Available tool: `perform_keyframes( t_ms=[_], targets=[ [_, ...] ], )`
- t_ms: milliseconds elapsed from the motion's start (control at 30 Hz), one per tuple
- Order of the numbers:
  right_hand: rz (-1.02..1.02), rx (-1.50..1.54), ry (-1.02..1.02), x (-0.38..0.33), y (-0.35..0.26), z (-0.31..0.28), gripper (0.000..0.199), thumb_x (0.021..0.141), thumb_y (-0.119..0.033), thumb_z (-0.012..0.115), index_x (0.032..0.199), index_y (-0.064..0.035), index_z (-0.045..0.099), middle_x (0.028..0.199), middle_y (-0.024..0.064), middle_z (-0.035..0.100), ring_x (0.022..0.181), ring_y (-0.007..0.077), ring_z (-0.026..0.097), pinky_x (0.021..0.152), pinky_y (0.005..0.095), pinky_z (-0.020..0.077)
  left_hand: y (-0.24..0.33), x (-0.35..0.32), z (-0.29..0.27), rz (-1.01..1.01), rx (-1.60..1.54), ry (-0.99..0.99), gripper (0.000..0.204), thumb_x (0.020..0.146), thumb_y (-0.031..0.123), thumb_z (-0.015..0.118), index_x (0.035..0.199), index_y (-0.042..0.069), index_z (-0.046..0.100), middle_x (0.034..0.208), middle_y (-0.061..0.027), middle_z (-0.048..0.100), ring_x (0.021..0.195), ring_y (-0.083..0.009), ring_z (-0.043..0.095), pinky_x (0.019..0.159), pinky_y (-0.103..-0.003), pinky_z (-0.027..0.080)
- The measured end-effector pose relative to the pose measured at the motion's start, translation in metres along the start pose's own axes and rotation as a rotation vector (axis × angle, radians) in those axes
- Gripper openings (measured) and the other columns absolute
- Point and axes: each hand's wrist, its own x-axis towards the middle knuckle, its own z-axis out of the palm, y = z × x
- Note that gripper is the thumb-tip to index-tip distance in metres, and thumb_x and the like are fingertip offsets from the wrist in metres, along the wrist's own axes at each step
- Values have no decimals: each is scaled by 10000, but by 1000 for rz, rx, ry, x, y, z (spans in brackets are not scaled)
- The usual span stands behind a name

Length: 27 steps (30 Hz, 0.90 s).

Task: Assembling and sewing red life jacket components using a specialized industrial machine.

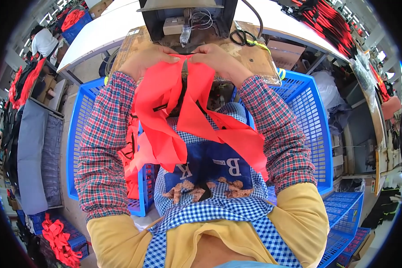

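Both hands are raised in front of a dark metal machine [154,33] on a worn wooden work board. My left hand [145,60] pinches the upper edge of a wide red fabric strap [158,102], thumb and fingers closed on it. Close by on the right, my right hand [223,63] grips the same upper edge with closed fingers. Below them the strap hangs in long loops over my checked apron [201,214], with short dark pieces on it. The fingertips meet near the machine's small metal head [185,35], so the exact contact there is hard to make out.
Black-handled scissors [242,37] lie on the wooden board [261,62] to the right. Blue plastic baskets flank me, one on the left [78,134] and one on the right [321,129]. More red straps [60,241] fill a crate at lower left. Another person [44,42] is at far left.
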Motion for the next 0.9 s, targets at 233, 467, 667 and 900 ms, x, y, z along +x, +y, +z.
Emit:
perform_keyframes(
  t_ms=[233,467,667,900],
  targets=[
    [-19,153,10,23,5,0,145,824,-126,650,917,-15,653,827,15,647,743,87,594,657,232,461,-8,19,-18,-15,-26,21,371,843,146,658,1167,-28,608,1030,-97,673,877,-163,662,770,-269,526],
    [-51,140,31,27,7,-4,136,820,-124,664,901,-16,658,828,15,654,745,81,600,663,224,464,1,13,-12,16,-112,85,415,825,115,664,1187,-70,577,1043,-128,669,870,-177,669,771,-280,537],
    [-61,213,63,28,4,2,139,816,-107,677,903,-1,659,835,33,661,741,95,617,667,230,485,-8,20,-22,52,-68,109,398,839,128,661,1180,-62,586,1023,-116,670,857,-164,663,756,-261,530],
    [-24,297,103,30,1,2,166,835,-77,643,953,39,657,879,79,681,763,135,650,683,252,520,-2,24,-19,80,-63,139,421,812,114,679,1189,-53,591,1025,-124,676,854,-170,667,755,-265,537]
  ],
)
